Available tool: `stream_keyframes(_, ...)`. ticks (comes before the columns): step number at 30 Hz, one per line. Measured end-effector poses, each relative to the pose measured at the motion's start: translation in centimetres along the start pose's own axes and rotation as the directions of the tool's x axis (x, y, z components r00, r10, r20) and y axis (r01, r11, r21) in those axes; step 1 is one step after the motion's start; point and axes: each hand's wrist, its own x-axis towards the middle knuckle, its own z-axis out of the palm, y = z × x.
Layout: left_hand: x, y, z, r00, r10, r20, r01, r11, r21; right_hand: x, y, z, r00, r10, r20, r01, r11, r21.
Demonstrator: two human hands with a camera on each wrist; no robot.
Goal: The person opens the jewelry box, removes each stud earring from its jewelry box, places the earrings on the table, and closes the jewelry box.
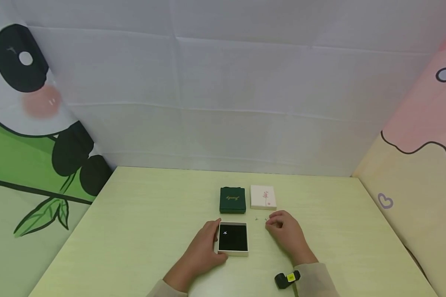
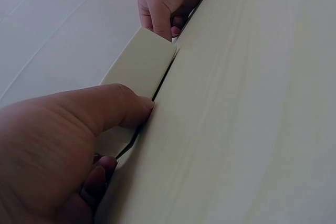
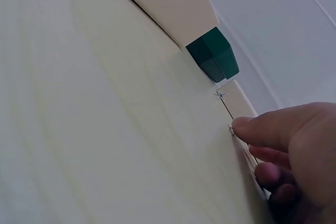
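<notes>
Gripping the left side of a small open box (image 1: 233, 253), the left hand (image 1: 204, 249) sets its thumb on the near wall and its fingers round the far end. The box sits flat on the pale table (image 1: 134, 231), with a black pad (image 1: 238, 240) inside it. One tiny star-shaped piece (image 1: 225, 233) is on the pad, over near the left side. To the right of the box, the right hand (image 1: 288, 235) is low at the table, its fingers bent. Its thumb tip touches a tiny bit (image 3: 232, 130) (it is so small that it nearly hides under the thumb), but I cannot tell if the fingers pinch it or only touch it. A loose star (image 3: 220, 95) lies on the table between that hand and the box. Behind them are a green box (image 1: 232, 201) and a white lid (image 1: 263, 197) with a pink flower.

Slipping looks like the main trouble. If the thumb presses only one edge, the tiny bit could pop out and skid away. The right hand could also bump the loose star, since it lies so near. And if the left hand tugs or tips the box, the star-shaped piece might slide, as I cannot see what holds it there.
</notes>
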Motion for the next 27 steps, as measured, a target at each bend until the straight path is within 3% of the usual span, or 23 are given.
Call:
stream_keyframes(7,-0.07,-0.05,0.01,1.000,0.003,-0.001,-0.003,1.000,0.009,-0.01,-0.11,0.08,1.000,-0.012,-0.005,0.012,1.000,-0.016)
stream_keyframes(27,0.10,-0.21,0.26,1.000,0.009,-0.004,-0.009,1.000,0.011,-0.05,0.00,-0.18,1.000,0.018,-0.021,-0.016,0.998,0.065)
